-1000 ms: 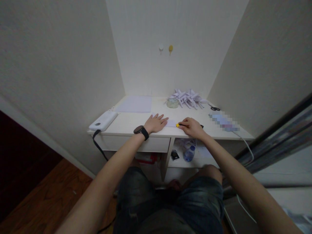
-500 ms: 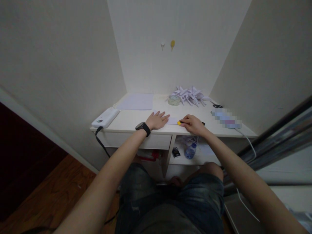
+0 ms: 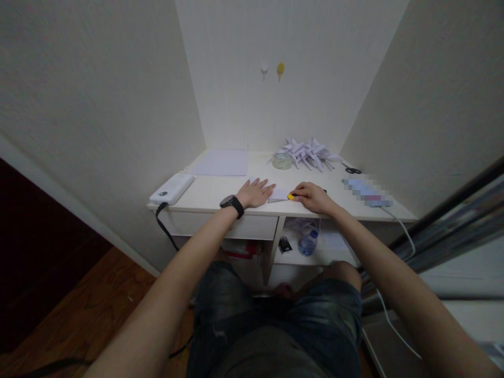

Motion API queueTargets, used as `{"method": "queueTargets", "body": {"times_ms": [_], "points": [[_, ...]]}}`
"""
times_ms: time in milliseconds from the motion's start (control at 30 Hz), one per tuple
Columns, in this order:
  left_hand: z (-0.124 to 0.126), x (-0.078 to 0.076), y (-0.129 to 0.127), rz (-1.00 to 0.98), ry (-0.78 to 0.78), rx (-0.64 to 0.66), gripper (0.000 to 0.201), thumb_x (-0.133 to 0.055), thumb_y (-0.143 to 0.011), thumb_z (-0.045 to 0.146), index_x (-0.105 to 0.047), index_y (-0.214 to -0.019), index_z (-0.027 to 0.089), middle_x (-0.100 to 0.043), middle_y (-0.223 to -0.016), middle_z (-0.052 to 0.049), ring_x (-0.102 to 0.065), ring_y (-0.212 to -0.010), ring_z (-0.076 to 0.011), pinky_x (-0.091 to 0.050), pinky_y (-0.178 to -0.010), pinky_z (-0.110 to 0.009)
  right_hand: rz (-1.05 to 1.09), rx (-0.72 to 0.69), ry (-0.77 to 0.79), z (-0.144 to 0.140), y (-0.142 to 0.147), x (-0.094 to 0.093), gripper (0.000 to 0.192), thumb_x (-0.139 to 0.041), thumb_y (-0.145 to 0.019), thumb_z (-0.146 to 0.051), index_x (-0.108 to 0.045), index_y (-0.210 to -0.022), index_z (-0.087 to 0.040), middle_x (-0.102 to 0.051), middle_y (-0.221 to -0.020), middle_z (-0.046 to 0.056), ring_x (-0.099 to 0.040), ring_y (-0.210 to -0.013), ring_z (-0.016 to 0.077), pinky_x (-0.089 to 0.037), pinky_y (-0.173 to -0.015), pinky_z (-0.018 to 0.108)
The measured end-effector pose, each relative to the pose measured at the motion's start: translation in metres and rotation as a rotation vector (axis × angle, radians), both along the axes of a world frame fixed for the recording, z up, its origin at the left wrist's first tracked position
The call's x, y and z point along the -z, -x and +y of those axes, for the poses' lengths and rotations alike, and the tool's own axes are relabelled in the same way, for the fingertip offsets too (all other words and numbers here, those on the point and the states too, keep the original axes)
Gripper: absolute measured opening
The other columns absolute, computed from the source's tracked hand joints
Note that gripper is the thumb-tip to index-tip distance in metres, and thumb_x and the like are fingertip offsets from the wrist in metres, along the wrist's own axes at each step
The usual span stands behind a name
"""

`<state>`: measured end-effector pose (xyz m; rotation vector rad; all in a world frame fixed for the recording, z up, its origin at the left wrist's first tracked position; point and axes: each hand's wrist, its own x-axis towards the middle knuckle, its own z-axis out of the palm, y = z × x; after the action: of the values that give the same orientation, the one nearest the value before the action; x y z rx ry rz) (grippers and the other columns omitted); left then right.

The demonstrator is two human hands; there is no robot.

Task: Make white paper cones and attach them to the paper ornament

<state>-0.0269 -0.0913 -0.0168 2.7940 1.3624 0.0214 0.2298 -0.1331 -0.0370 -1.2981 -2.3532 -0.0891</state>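
My left hand (image 3: 255, 194) lies flat with fingers spread on a small piece of white paper (image 3: 280, 194) near the desk's front edge. A black watch sits on that wrist. My right hand (image 3: 313, 198) is closed around a slim yellow-and-black utility knife (image 3: 291, 197). Its yellow end touches or hovers just over the paper's right part; a black end shows behind the hand. The blade is too small to make out. Along the paper's near side the edge looks slightly raised.
On the white desk (image 3: 212, 190) are paper sheets (image 3: 220, 162), a tape roll (image 3: 282, 161), folded paper pinwheel shapes (image 3: 309, 153), scissors (image 3: 353, 170), a blurred-out phone-like item (image 3: 367, 192) with a cable, and a white power bank (image 3: 172, 189). A bottle (image 3: 308, 243) stands on the shelf below.
My right hand has shifted slightly with the knife, and less of its black end shows. The paper's near edge now looks lifted. My left hand stays flat in place.
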Motion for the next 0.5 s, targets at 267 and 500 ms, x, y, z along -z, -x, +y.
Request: {"method": "queueTargets", "body": {"times_ms": [267,500], "points": [[-0.001,0.001,0.001,-0.001,-0.022,0.004,0.060,-0.013,-0.100,0.053,-0.025,-0.156,0.033,-0.019,-0.165,-0.003,-0.018,-0.151,-0.0328,-0.015,-0.119,-0.056,0.007,-0.004,0.016,-0.005,-0.013,-0.001,0.028,-0.059,-0.091,-0.025,-0.076,-0.114,-0.024,-0.071,-0.109,0.009,-0.063,-0.101,0.0242,-0.048,-0.091,0.036],[-0.010,0.002,0.005,-0.150,-0.178,-0.012,0.071,-0.021,-0.098,0.063,-0.035,-0.153,0.022,-0.033,-0.159,-0.011,-0.027,-0.148,-0.0300,-0.023,-0.118,-0.049,-0.010,0.178,-0.020,-0.011,-0.021,0.004,0.029,-0.057,-0.092,-0.029,-0.076,-0.114,-0.022,-0.070,-0.108,0.010,-0.064,-0.097,0.0232,-0.048,-0.086,0.033]]}}
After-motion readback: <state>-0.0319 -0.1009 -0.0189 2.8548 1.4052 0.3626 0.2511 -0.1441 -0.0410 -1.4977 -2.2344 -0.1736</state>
